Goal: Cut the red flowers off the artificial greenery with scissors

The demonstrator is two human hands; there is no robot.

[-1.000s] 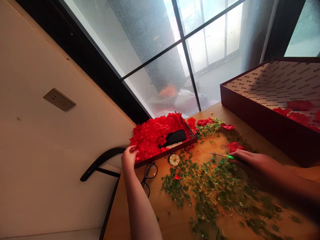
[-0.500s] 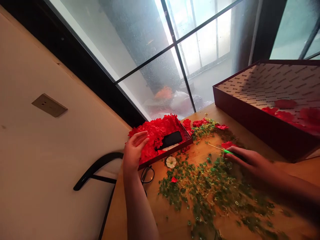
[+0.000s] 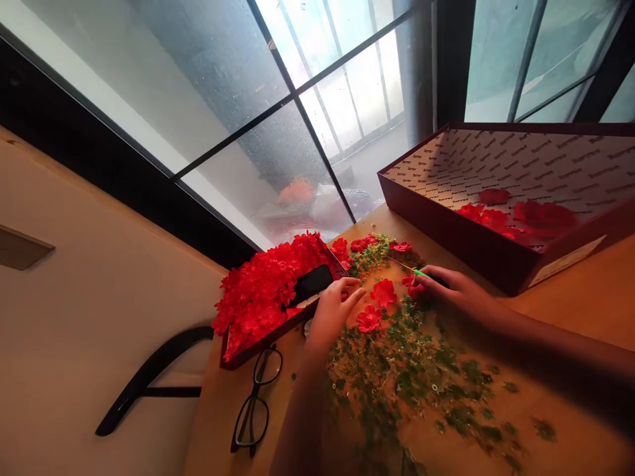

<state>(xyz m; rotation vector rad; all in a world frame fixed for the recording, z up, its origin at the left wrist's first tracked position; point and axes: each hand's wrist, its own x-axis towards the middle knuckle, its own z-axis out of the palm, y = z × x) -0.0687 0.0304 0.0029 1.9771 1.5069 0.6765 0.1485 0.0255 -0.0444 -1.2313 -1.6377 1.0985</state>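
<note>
My left hand (image 3: pixel 333 311) hovers with fingers spread beside the small dark-red tray (image 3: pixel 258 347) heaped with red fabric flowers (image 3: pixel 262 287); a black phone (image 3: pixel 310 284) lies on the heap. Two loose red flowers (image 3: pixel 377 304) lie just right of its fingertips. My right hand (image 3: pixel 454 291) rests on the wooden table (image 3: pixel 585 311), closed on a thin tool with a green handle (image 3: pixel 423 273) and a metal tip pointing left. A red flower (image 3: pixel 411 285) sits under its fingers. Green and gold plastic bits (image 3: pixel 411 370) cover the table between both hands.
A large dark-red box (image 3: pixel 476 241) with patterned lining and several red flowers inside stands at the back right. Black-framed glasses (image 3: pixel 255 403) lie near the table's left edge. A black chair back (image 3: pixel 149 373) is left of the table. Windows run behind.
My left hand has left the tray's left corner and come right to the loose flowers by the tray's right end. The camera has swung left and down; the right hand keeps the tool.
</note>
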